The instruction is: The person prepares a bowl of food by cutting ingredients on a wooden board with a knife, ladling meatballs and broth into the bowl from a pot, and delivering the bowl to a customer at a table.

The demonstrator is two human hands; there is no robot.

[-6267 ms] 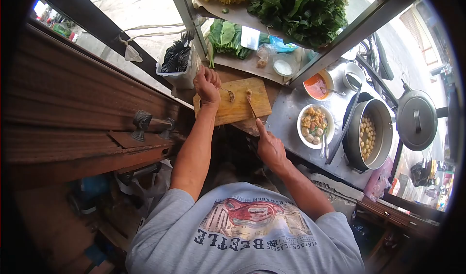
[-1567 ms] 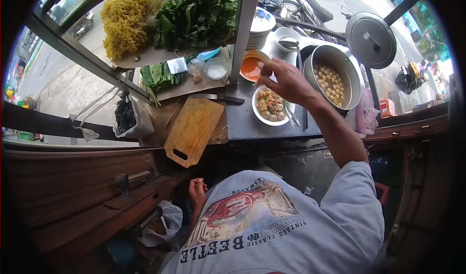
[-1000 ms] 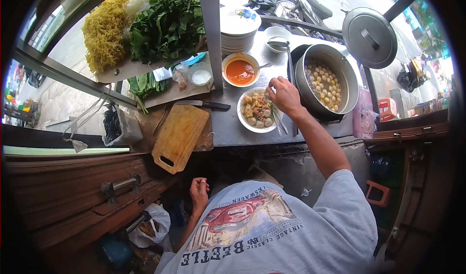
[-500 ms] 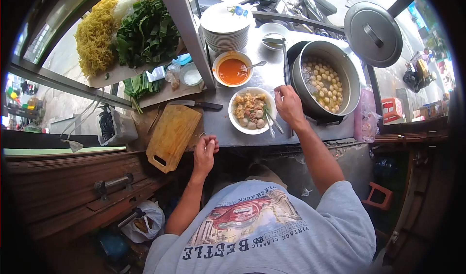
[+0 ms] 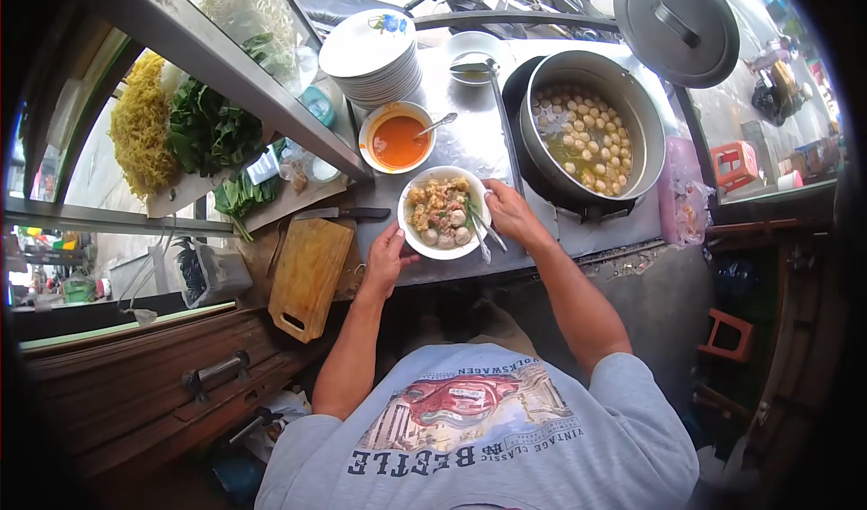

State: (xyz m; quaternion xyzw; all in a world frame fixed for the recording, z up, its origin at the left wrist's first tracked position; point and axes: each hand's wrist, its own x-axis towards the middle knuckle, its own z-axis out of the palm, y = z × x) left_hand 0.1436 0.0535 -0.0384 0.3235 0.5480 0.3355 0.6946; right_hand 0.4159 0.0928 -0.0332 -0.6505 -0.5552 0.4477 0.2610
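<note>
A white bowl filled with meatballs, fried bits and greens is between my two hands near the counter's front edge. My left hand grips its left rim, and my right hand has hold of the right rim. A spoon and fork lean out of the bowl on its right side. Just behind it stands a bowl of red-orange sauce with a spoon in it. The wooden cutting board lies to the left, with a knife beyond its far edge.
A large pot of meatballs in broth stands at the right, a ladle beside it. White plates are stacked behind the sauce. Yellow noodles and greens lie behind the frame at left. A lid hangs back right.
My left hand has risen from near my body to the bowl, and my right hand has moved onto its other side. The bowl has shifted slightly toward me. Earlier, the knife and fork were in my hands.
</note>
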